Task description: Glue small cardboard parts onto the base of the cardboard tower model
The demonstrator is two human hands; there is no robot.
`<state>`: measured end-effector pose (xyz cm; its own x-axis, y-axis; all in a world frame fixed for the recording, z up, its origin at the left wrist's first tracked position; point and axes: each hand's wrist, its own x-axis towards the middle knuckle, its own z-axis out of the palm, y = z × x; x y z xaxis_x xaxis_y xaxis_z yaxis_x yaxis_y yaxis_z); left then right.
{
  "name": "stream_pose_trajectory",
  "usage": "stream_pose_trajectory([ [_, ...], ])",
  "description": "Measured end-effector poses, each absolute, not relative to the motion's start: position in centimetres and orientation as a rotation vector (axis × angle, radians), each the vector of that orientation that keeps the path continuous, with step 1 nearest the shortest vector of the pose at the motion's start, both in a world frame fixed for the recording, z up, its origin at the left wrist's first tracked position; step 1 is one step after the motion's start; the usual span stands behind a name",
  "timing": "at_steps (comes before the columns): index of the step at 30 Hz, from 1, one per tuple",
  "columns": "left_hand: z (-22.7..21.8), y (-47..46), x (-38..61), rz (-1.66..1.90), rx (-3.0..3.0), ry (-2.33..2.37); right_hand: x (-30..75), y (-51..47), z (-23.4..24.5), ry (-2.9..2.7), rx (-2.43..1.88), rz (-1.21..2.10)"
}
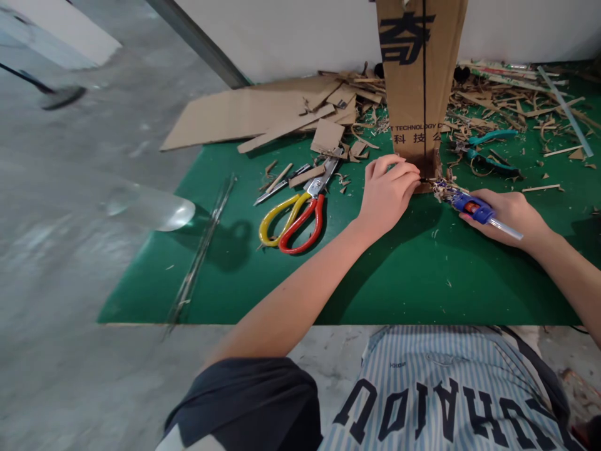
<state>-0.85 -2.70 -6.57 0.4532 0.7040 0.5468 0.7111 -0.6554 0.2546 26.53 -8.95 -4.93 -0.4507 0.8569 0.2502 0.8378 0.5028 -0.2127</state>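
Observation:
A tall piece of brown cardboard [410, 94] with black printing stands upright on the green table. My left hand [390, 186] is at its foot, with bent fingers closed against the lower edge; the fingertips are partly hidden. In my right hand [511, 213] is a blue hot glue gun [474, 207], a clear glue stick [507, 228] poking out of its back end. The gun's nozzle, crusted with cardboard bits, points left at the cardboard's base, close to my left fingertips.
Left of my left hand lie scissors [315, 188] with yellow and red handles. Green-handled pliers [493, 156] lie to the right. Flat cardboard [225, 116] and many scraps [507, 100] cover the back. Thin wires [201, 250] and a clear bottle-like object [159, 210] are at the left.

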Motion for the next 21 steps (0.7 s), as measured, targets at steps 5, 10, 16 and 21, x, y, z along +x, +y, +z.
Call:
stream_pose_trajectory([
  [5, -6.53, -2.74, -0.85, -0.991, -2.662, -1.288, 26.66, -8.79, -5.23, -2.421, -1.385, 0.04],
  [10, -6.36, -2.78, -0.96, -0.948, -2.647, -1.307, 27.19, -8.89, -5.44, -2.412, -1.355, 0.02],
  [16, -6.46, -2.72, -0.9, -0.945, -2.623, -1.318, 27.44, -9.15, -5.42, -2.431, -1.354, 0.032],
  [21, -6.54, -2.72, -0.8, -0.921, -2.644, -1.331, 27.14, -9.05, -5.57, -2.412, -1.392, -0.003],
])
